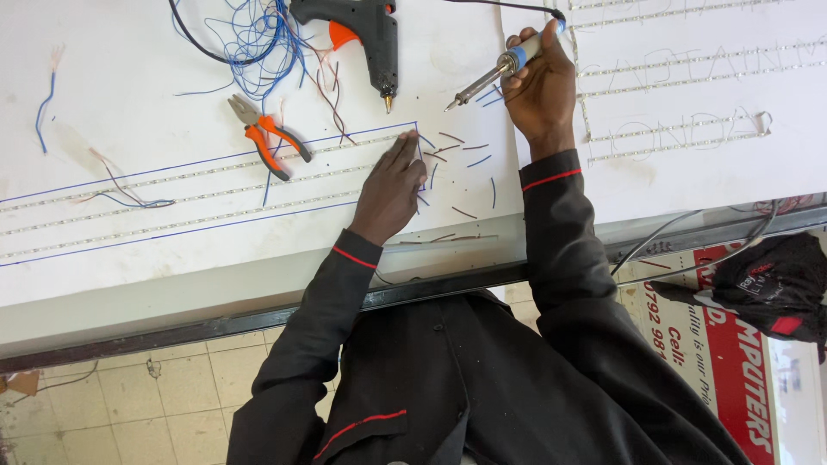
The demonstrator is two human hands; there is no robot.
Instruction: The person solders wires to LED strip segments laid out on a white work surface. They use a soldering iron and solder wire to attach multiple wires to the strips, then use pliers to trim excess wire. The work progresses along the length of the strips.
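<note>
My right hand (541, 84) grips a soldering iron (500, 67) with a blue handle, its metal tip pointing left and down just above the white board (112, 69). My left hand (392, 188) lies flat on the board, fingers pressing the right ends of several thin light strips (198, 176) that run leftward between blue drawn lines. Short cut bits of wire (461, 159) are scattered between both hands.
A black glue gun (366, 34) with an orange trigger lies at the top, next to a tangle of blue and red wires (258, 43). Orange-handled pliers (267, 138) lie left of my left hand. More light strips (680, 138) cross the right board. A black bag (780, 284) sits lower right.
</note>
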